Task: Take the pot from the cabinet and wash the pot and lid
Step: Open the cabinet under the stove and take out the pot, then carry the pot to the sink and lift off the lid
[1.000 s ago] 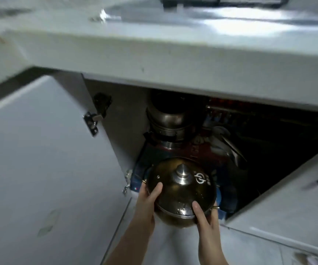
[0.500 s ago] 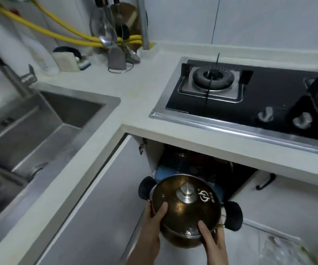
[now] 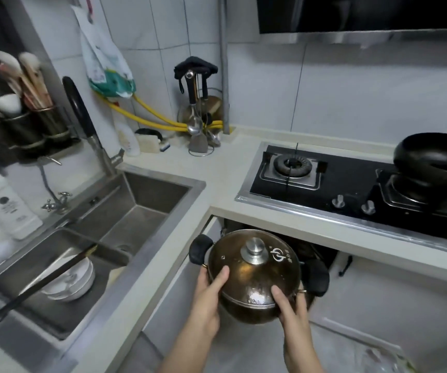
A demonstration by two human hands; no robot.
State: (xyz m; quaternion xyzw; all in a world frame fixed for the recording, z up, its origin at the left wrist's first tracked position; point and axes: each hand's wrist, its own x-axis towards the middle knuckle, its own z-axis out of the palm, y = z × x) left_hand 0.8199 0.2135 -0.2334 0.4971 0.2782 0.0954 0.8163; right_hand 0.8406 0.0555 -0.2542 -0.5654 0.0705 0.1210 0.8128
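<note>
Left hand: the left hand is clamped on the pot's near-left side, thumb stretched up over the lid rim, forearm rising from the bottom edge
Right hand: the right hand grips the near-right side, thumb pressed on the lid, fingers wrapped under the rim
Pot: the pot is held in the air between both hands, out in front of the open cabinet, below the tabletop edge
Lid: the lid sits on the pot, its steel knob upright
Count, pot handles: two black ones, one on the left, one on the right
Count, burners: two on the stove, the right one carrying a black pan
Count, sink: one sink to the left, bowls stacked in the near basin with dark chopsticks across them
Change from half a second ago: the pot is up higher, closer to the tabletop edge; the view has lifted too, and now the wall, tap and range hood show
</note>
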